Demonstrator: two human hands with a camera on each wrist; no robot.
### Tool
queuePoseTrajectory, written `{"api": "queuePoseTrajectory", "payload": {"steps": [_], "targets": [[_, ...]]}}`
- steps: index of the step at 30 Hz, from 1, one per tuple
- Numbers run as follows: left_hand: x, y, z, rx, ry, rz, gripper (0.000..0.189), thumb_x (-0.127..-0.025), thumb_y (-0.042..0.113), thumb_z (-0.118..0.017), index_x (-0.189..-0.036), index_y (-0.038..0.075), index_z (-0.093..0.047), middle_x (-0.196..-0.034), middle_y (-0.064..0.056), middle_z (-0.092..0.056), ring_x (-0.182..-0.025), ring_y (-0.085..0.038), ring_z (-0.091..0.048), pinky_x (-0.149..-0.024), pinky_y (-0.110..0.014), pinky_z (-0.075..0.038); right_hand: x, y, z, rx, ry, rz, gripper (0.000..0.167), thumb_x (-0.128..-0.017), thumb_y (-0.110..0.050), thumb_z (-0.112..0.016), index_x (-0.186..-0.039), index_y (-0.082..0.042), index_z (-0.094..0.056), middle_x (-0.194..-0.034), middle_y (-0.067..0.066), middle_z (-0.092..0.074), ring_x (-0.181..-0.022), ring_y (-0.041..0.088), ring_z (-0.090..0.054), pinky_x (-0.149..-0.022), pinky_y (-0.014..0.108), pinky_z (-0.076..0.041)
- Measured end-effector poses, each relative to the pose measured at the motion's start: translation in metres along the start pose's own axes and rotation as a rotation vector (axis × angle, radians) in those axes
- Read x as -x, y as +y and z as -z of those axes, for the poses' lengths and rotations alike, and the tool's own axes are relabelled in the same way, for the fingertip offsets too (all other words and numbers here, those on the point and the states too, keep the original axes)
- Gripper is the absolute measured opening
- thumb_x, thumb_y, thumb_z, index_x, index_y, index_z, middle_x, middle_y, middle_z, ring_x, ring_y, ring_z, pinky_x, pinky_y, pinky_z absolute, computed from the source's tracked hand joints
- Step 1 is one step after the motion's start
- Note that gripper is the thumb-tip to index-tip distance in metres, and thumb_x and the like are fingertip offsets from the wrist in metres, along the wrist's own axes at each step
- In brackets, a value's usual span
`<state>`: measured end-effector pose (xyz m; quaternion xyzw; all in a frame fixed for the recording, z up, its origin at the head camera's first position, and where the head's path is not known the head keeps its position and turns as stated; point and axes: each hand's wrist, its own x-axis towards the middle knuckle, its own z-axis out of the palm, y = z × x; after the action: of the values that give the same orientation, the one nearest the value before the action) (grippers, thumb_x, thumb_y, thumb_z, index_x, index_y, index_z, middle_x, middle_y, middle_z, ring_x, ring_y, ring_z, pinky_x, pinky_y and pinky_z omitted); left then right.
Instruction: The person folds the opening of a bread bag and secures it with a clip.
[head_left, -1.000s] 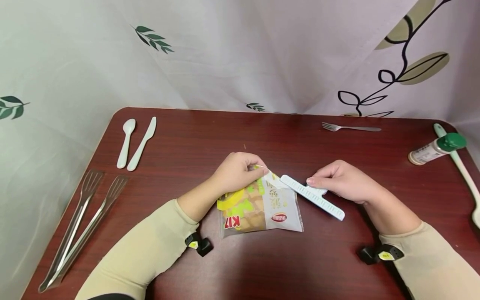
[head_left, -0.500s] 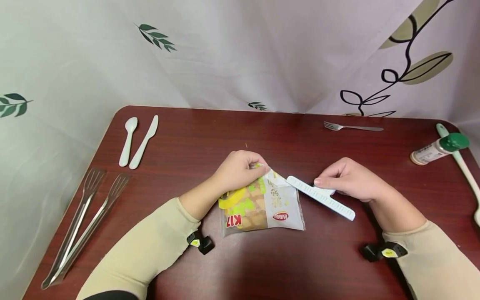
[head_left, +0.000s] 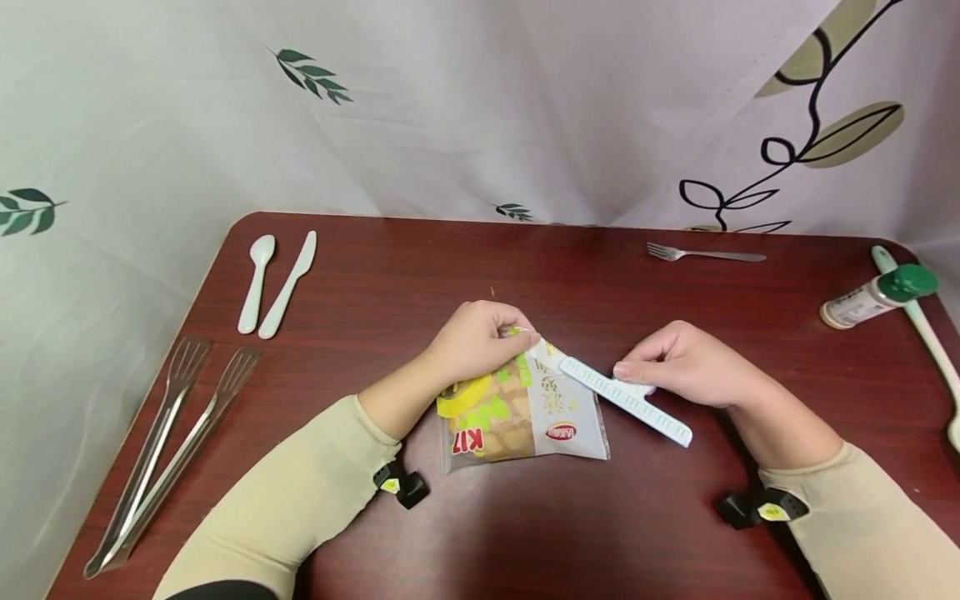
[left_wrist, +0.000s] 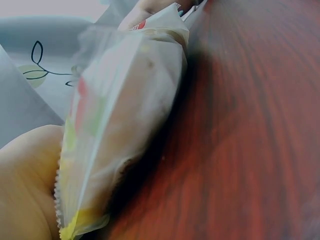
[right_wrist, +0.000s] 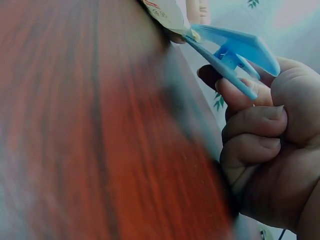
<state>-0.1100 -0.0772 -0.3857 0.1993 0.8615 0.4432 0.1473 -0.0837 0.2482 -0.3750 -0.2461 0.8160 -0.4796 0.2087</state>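
Observation:
A plastic snack bag [head_left: 558, 412], clear at its edges with yellow, green and white print, lies on the dark red table. My left hand [head_left: 480, 340] pinches its upper edge, where a corner is folded over; in the left wrist view that hand [left_wrist: 27, 185] is partly hidden behind the bag [left_wrist: 142, 95]. With thumb and fingers, my right hand [head_left: 686, 367] squeezes the handle of a long pale blue bag clip [head_left: 630, 402]. In the right wrist view the clip [right_wrist: 235, 47] has its bars spread, and one end meets the bag's folded corner [right_wrist: 172, 17].
At the left are a white spoon [head_left: 257, 283], a white knife [head_left: 288, 283] and metal tongs [head_left: 142, 475]. A fork [head_left: 705, 255] lies at the back right. A green-capped shaker jar [head_left: 862, 305] rests by a long pale-handled utensil [head_left: 930, 337] at the right edge.
The right hand drew the clip slightly to the right, then brought it back left, so its end now overlaps the bag's upper right edge. The left hand stays on the bag.

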Motion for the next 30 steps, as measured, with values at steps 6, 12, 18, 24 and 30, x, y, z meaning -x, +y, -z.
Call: {"api": "queuePoseTrajectory", "payload": {"steps": [6,12,18,24,30], "targets": [[-0.0007,0.0002,-0.0002,-0.008,-0.005,0.001,0.013,-0.100,0.031,-0.073,-0.097,0.023,-0.083,-0.076,0.015,-0.073,-0.073,-0.008,-0.069,-0.069,-0.031,-0.054,-0.0003,0.0000,-0.0015,0.005,0.029,-0.024,0.018,-0.099,-0.007,-0.075,-0.090,-0.016,-0.087,-0.076,-0.003,-0.076,-0.070,0.008,-0.066,-0.060,0.027,-0.056],[-0.0003,-0.0004,0.0005,-0.004,-0.005,-0.005,0.013,-0.100,0.031,-0.073,-0.097,0.023,-0.083,-0.076,0.014,-0.073,-0.072,-0.009,-0.069,-0.069,-0.032,-0.054,-0.0021,-0.0004,-0.0023,0.015,0.014,-0.023,0.018,-0.100,-0.009,-0.074,-0.090,-0.018,-0.087,-0.076,-0.004,-0.076,-0.070,0.007,-0.066,-0.061,0.027,-0.056],[0.0006,0.0001,0.0014,0.000,-0.013,-0.014,0.013,-0.100,0.030,-0.073,-0.098,0.022,-0.083,-0.075,0.014,-0.073,-0.071,-0.009,-0.069,-0.069,-0.032,-0.054,-0.0034,-0.0007,-0.0047,0.042,0.029,-0.028,0.018,-0.100,-0.011,-0.075,-0.089,-0.021,-0.087,-0.077,-0.006,-0.075,-0.071,0.008,-0.065,-0.062,0.025,-0.054],[0.0010,0.0004,0.0010,0.005,-0.021,-0.015,0.013,-0.101,0.030,-0.073,-0.099,0.022,-0.083,-0.075,0.014,-0.073,-0.070,-0.010,-0.069,-0.068,-0.031,-0.054,-0.0038,-0.0015,-0.0068,0.039,0.036,-0.031,0.017,-0.099,-0.011,-0.076,-0.089,-0.021,-0.086,-0.077,-0.007,-0.075,-0.071,0.007,-0.064,-0.062,0.025,-0.054],[0.0002,-0.0015,0.0023,0.001,-0.040,-0.029,0.013,-0.102,0.031,-0.072,-0.100,0.023,-0.082,-0.078,0.014,-0.073,-0.073,-0.009,-0.069,-0.070,-0.031,-0.055,-0.0041,-0.0010,-0.0076,0.012,0.024,-0.095,0.018,-0.099,-0.018,-0.078,-0.082,-0.022,-0.082,-0.065,-0.005,-0.064,-0.052,0.008,-0.050,-0.046,0.026,-0.043]]}}
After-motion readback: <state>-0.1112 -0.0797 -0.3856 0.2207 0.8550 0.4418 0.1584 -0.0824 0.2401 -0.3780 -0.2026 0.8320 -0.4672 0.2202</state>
